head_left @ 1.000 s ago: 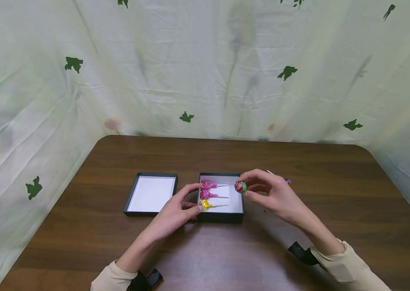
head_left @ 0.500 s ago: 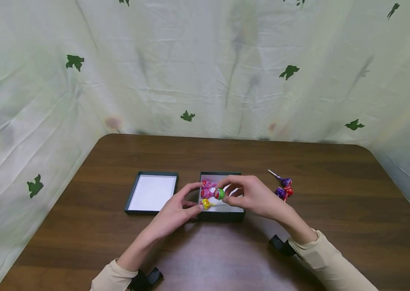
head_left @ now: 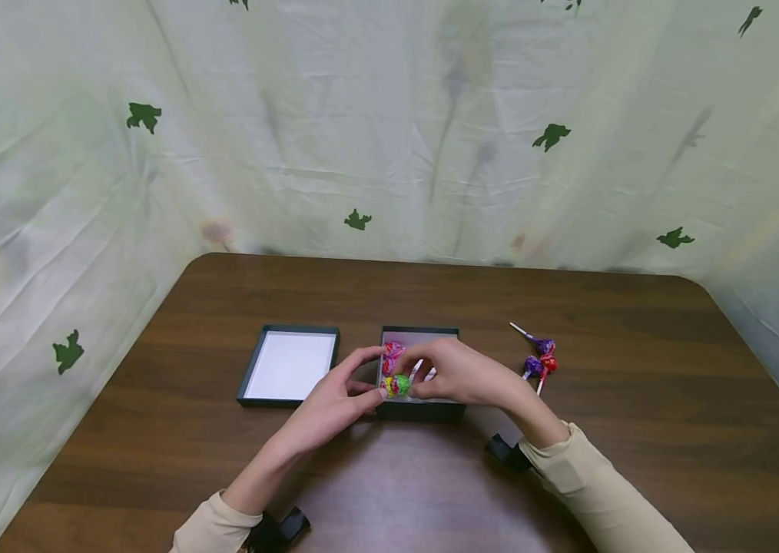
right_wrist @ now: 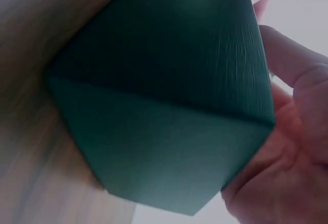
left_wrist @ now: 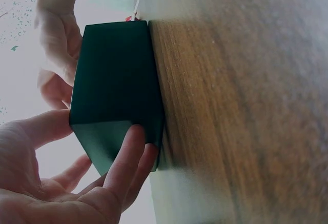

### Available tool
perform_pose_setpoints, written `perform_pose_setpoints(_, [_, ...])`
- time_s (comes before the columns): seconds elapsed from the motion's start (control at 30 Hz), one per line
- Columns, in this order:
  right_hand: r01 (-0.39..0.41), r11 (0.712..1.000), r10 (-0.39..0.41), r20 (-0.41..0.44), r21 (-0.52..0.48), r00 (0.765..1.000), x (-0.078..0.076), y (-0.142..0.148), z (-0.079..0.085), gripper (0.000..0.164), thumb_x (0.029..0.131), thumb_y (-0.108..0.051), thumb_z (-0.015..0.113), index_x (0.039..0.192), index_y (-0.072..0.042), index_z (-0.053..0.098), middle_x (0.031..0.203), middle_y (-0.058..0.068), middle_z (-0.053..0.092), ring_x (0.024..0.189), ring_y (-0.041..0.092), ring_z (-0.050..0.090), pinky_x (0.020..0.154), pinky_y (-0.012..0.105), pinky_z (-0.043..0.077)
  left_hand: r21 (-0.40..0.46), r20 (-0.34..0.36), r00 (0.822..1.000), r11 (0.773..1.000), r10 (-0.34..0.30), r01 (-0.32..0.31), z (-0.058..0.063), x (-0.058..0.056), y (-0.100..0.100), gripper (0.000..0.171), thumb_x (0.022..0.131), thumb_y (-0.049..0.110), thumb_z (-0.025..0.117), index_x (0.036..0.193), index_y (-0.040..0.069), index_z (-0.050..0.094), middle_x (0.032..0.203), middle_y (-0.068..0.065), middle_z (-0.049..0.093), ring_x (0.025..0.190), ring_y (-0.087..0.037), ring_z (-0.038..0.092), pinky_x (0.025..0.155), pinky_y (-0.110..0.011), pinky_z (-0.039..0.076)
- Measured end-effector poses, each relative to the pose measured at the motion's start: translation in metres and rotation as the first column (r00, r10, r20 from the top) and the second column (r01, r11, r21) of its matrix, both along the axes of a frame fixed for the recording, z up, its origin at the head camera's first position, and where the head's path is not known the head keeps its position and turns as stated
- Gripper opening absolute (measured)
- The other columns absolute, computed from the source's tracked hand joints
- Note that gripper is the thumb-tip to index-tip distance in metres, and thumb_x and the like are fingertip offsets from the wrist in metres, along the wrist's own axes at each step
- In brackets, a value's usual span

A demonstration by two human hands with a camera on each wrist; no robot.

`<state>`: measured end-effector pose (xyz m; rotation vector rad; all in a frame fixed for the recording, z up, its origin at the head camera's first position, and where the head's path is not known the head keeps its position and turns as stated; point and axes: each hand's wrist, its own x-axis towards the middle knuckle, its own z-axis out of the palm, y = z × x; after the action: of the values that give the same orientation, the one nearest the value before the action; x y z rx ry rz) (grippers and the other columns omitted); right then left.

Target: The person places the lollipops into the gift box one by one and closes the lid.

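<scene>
A dark green box (head_left: 420, 413) with a white inside stands mid-table. My left hand (head_left: 334, 399) holds its left end; the left wrist view shows fingers on the box side (left_wrist: 115, 75) and the thumb at its top edge. Over the box, my right hand (head_left: 462, 374) pinches a green-and-red lollipop (head_left: 403, 385), low inside and close beside a yellow lollipop (head_left: 387, 387). Two pink lollipops (head_left: 391, 357) lie behind these at the left wall. The right hand covers most of the sticks. In the right wrist view, the box (right_wrist: 164, 137) hides the fingertips.
A matching shallow lid (head_left: 293, 367) lies white side up to the left of the box. On the right lie two purple lollipops (head_left: 543, 346) and a red lollipop (head_left: 549, 362). The brown table (head_left: 611, 322) meets a pale curtain (head_left: 403, 138) behind.
My right hand has moved left and down into the box with the green-and-red lollipop, uncovering the lollipops on the right. My left hand stays at the box.
</scene>
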<state>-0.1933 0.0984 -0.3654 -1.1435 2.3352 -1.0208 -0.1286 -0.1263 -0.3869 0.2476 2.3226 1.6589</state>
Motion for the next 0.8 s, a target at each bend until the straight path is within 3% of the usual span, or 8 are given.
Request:
perform_pose_setpoints(0.4, [-0.084,0.989,0.086,-0.010,0.125,0.996,-0.010,-0.014,0.002,0.022,0.078,0.003,0.068,0.093,-0.013,0.070,0.087,-0.008,0.065,0.080,0.008,0.063,0.074,0.024,0.051,-0.019,-0.003,1.000,1.000,-0.002,0.002,0.000,-0.001,0.000,0.057,0.093,0.023,0.067,0.145,0.025,0.045,0.152,-0.004,0.039,0.111,-0.024,0.063,0.084,-0.041,0.052])
perform_pose_setpoints(0.8, [-0.131,0.985,0.134,-0.013,0.114,0.991,-0.011,-0.021,-0.006,0.016,0.081,0.001,0.075,0.091,-0.011,0.072,0.083,-0.007,0.066,0.078,0.006,0.062,0.073,0.023,0.051,-0.033,-0.007,1.000,0.999,0.016,-0.016,-0.002,0.000,0.000,0.057,0.092,0.023,0.067,0.145,0.027,0.046,0.152,-0.003,0.039,0.111,-0.024,0.063,0.085,-0.045,0.051])
